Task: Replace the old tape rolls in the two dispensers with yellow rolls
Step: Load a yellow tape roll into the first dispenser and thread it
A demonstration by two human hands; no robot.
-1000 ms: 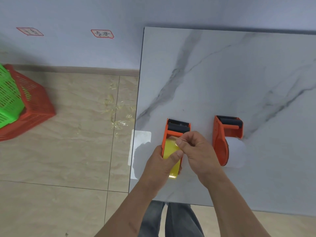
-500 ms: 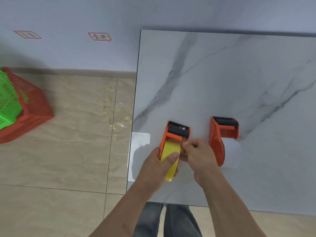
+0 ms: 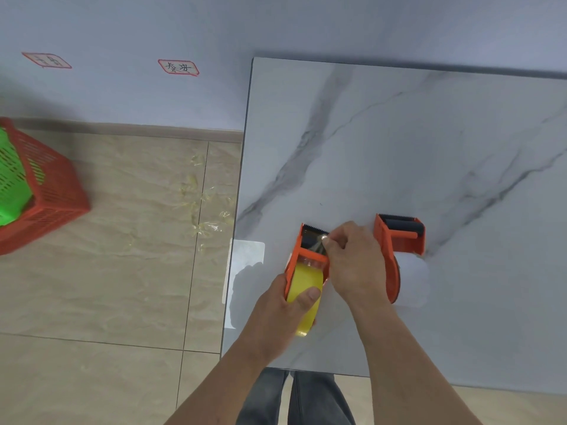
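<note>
Left hand (image 3: 285,311): wrapped around the near-left dispenser (image 3: 306,256), thumb on its yellow roll (image 3: 306,289).
Right hand (image 3: 352,259): fingertips pinched on the tape end (image 3: 320,245) by the roller.
Second dispenser (image 3: 395,250): just right, on the table (image 3: 399,142), untouched, holding a white roll (image 3: 412,271).

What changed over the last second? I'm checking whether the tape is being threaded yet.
The right hand moved from beside the yellow roll up to the dispenser head, pinching the tape end there. The left hand kept its grip on the roll; the second dispenser stayed put.
</note>
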